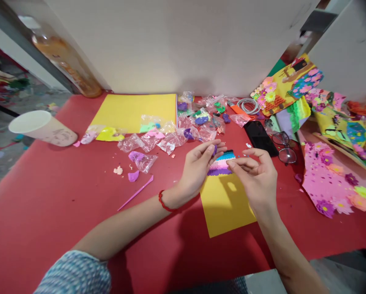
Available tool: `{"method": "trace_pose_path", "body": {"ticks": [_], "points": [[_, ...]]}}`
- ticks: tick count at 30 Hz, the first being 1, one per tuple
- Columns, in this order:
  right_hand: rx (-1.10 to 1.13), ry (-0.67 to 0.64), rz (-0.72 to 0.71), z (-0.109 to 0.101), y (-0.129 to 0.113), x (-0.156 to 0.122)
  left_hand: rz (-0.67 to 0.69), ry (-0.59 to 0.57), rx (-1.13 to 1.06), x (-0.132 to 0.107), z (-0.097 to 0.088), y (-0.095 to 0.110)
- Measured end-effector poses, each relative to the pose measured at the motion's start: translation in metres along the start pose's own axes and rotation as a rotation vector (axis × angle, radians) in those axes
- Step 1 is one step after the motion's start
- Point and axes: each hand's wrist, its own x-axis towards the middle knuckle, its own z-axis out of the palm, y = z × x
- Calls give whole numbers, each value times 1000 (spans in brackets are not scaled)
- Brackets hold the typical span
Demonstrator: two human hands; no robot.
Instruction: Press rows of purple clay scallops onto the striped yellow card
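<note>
My left hand (pixel 198 165), with a red cord bracelet at the wrist, holds a small lump of purple clay (pixel 215 150) between thumb and fingers. To its right, my right hand (pixel 258 175) has thumb and index finger pinched together; whatever lies between the tips is too small to make out. Both hands hover over a yellow sheet (pixel 227 204). Bands of black, blue, pink, white and purple clay (pixel 221 165) cover its upper part, partly hidden by my fingers. A pink modelling stick (pixel 136 192) and a flat purple clay piece (pixel 133 176) lie left of my left hand.
Several plastic bags of coloured clay (pixel 170 139) spread behind the hands, near a yellow pad (pixel 134 110). A paper cup (pixel 43 128) and a bottle (pixel 63 61) stand left. A phone (pixel 260 138), glasses (pixel 285 149) and decorated clay pictures (pixel 326 179) lie right.
</note>
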Motion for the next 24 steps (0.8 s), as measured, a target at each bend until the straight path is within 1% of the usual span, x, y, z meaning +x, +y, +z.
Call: {"method": "trace_pose_path", "body": {"ticks": [2, 4, 6, 8, 9, 11, 13, 15, 16, 17, 18, 20, 24], "points": [[40, -20, 36, -2, 1, 0, -32, 1, -53, 2, 0, 5], [75, -43, 50, -4, 1, 0, -76, -6, -57, 2, -1, 7], [82, -42, 34, -4, 1, -1, -125, -20, -39, 0, -1, 6], [48, -33, 2, -4, 1, -2, -136, -44, -6, -2, -1, 4], [19, -26, -19, -4, 1, -3, -118, -61, 16, -3, -1, 3], [-41, -4, -59, -3, 2, -3, -25, -97, 90, -6, -1, -1], [-71, 11, -93, -3, 2, -4, 121, -163, 229, -10, -2, -4], [-63, 10, -109, -3, 2, -4, 274, -263, 409, -13, -4, -6], [-52, 4, -111, -3, 2, -4, 332, -300, 490, -13, -5, -6], [-42, 0, -107, -3, 2, -4, 374, -310, 551, -13, -7, -5], [-32, -1, -98, -4, 2, -4, 395, -298, 593, -13, -9, -4], [-12, -9, -76, -5, 1, -3, 386, -271, 629, -10, -11, 0], [9, -21, -72, -6, -1, -3, 316, -405, 624, -6, -12, 9]]}}
